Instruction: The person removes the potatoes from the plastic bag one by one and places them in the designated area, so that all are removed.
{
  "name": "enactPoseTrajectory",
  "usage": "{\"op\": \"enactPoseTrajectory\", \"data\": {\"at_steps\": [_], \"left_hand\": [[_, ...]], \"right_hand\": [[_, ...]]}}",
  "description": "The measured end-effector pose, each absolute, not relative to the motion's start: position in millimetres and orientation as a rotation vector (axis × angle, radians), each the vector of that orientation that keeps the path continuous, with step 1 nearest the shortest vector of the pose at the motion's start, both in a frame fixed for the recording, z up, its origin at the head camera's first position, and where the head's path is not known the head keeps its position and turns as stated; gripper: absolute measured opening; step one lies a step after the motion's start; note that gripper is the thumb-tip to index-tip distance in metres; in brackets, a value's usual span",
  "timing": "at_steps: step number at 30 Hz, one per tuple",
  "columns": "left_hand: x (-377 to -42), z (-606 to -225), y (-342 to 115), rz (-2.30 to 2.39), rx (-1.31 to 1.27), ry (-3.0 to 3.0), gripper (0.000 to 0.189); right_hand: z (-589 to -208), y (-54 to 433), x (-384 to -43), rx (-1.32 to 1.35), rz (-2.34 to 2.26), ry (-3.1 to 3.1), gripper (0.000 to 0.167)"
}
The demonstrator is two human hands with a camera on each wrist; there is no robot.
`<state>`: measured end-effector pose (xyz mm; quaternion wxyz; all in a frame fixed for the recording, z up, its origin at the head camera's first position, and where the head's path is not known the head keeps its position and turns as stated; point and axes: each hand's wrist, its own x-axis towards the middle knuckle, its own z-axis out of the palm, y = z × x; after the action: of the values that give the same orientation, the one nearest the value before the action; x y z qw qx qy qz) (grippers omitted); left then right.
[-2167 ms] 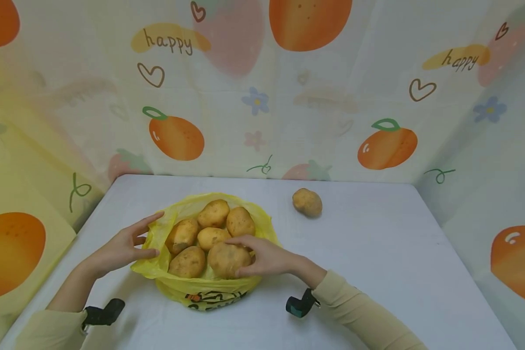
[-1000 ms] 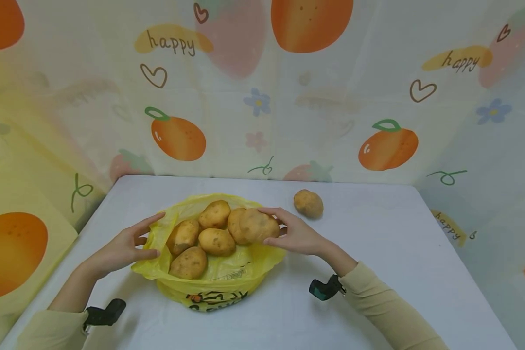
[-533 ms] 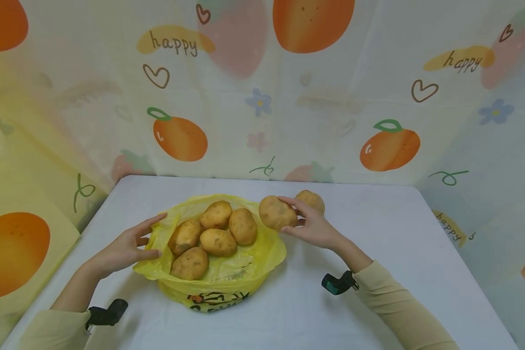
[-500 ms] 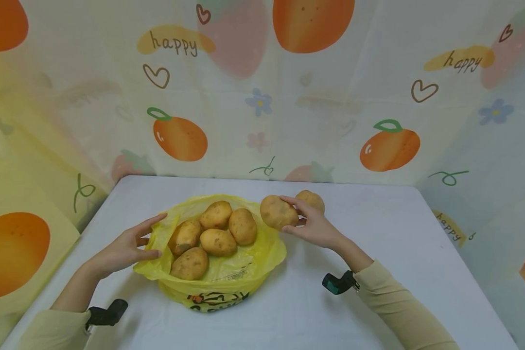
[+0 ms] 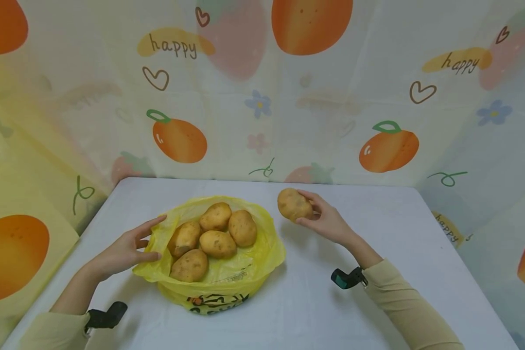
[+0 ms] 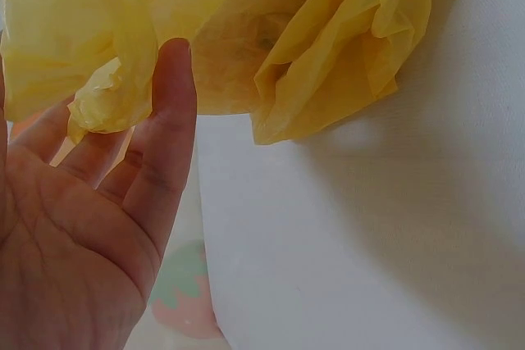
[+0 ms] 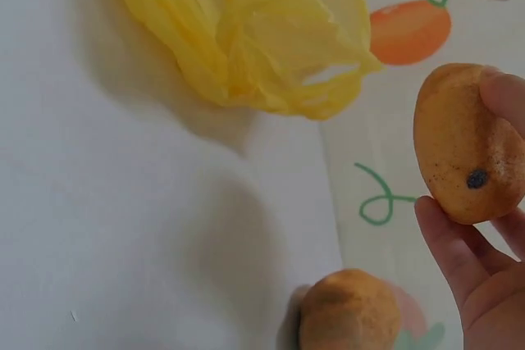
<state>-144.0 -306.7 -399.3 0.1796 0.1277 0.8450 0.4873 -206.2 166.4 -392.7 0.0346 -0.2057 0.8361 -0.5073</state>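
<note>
White tabletop (image 5: 398, 233), potato (image 5: 294, 205) in right hand (image 5: 330, 222), second potato (image 7: 349, 313) cropped

'happy' (image 5: 173, 46) x3 on bkgd cloth (image 5: 280, 129); bag (image 5: 220, 290) txt illegible

Head view looking forward and down, close wrist views, all sharing the yellow bag (image 5: 259, 257)

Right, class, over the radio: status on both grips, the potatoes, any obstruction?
Left grip touching yellow bag at rim. Right grip holding one potato above table. Five potatoes visible in bag. Possible obstruction: loose potato nearby.
</note>
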Motion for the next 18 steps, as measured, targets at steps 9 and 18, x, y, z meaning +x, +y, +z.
{"op": "enactPoseTrajectory", "data": {"at_steps": [9, 18], "left_hand": [[-144, -398, -306, 1.382, 0.394, 2.384, 0.085], [-144, -402, -307, 1.371, 0.377, 2.393, 0.084]], "right_hand": [[-388, 181, -214, -0.47, -1.575, 2.659, 0.069], [-393, 199, -221, -0.339, -1.565, 2.7, 0.071]]}}
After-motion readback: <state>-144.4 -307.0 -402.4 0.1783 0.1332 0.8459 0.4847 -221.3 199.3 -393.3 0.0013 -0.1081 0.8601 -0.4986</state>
